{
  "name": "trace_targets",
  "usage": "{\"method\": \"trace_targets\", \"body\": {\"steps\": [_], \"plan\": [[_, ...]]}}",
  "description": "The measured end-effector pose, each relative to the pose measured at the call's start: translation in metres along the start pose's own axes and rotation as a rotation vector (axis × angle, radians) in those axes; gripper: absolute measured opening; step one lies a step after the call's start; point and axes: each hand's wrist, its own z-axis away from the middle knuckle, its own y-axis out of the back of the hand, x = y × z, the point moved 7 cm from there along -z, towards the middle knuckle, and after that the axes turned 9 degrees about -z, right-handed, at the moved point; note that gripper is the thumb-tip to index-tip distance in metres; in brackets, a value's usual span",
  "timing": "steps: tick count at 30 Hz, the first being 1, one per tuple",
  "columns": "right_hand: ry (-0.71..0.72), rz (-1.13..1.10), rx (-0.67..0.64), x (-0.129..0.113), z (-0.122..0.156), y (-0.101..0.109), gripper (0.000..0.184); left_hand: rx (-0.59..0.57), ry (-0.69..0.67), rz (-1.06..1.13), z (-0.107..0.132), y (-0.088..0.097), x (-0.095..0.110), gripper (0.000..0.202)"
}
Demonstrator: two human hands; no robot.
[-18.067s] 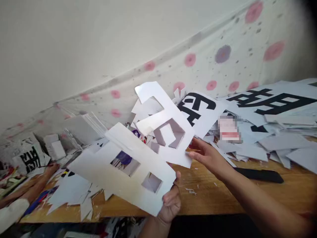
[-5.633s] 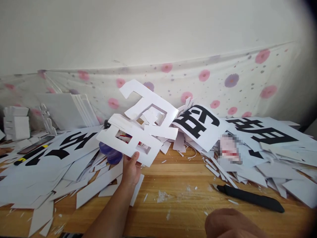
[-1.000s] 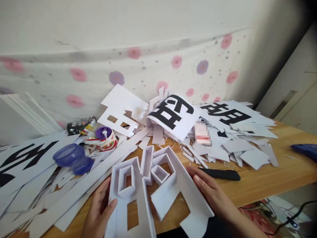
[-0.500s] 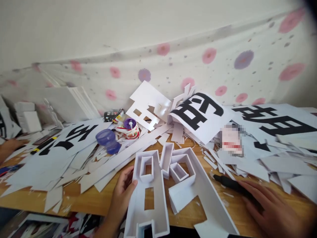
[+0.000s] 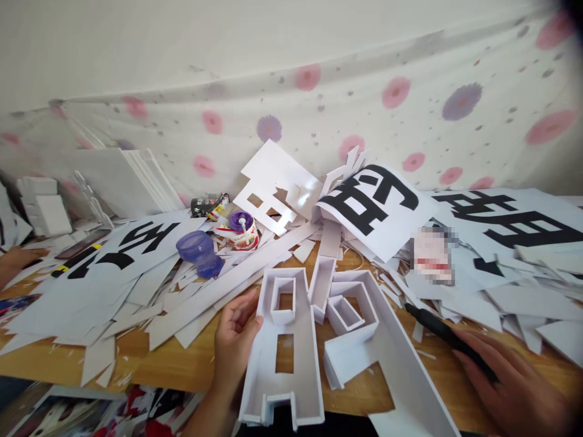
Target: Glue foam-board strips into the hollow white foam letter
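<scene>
A white foam-board letter shape point(image 5: 298, 364) with raised walls and box-like cut-outs stands at the front edge of the table. My left hand point(image 5: 237, 337) is closed on its left wall, thumb on the rim and fingers outside. To the right, my right hand point(image 5: 505, 376) is wrapped around a slim black-handled tool point(image 5: 437, 328). The tool points toward the upper left, over the table just right of the letter; its tip is too small to make out. A narrow open white box section point(image 5: 322, 288) sits between the letter's two upper parts.
Paper sheets with black characters point(image 5: 368, 200) and white offcuts point(image 5: 218, 297) litter the wooden table point(image 5: 182, 370). A translucent purple cup point(image 5: 200, 252) and a red-and-white tub point(image 5: 243, 233) stand behind. White boards point(image 5: 122, 182) lean left. Another person's hand point(image 5: 16, 261) shows far left.
The letter shape and my left hand have shifted slightly right in view. My right hand's fingers, earlier stretched over the black tool, now curl around it, and the tool has moved slightly right.
</scene>
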Motion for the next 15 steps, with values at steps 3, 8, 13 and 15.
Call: {"method": "trace_targets", "body": {"steps": [3, 8, 13, 15], "plan": [[0.073, 0.125, -0.029, -0.021, -0.008, 0.005, 0.039, -0.003, -0.043, 0.009, -0.002, -0.011, 0.008, 0.045], [0.023, 0.131, -0.012, -0.033, -0.015, 0.015, 0.034, -0.009, -0.054, 0.019, -0.006, -0.02, 0.008, 0.041], [-0.04, 0.135, -0.051, -0.032, -0.016, 0.014, 0.036, -0.056, -0.027, -0.031, -0.01, -0.023, -0.002, 0.038], [-0.065, 0.131, -0.055, -0.033, -0.016, 0.015, 0.036, -0.074, -0.016, -0.063, -0.011, -0.024, -0.003, 0.036]]}}
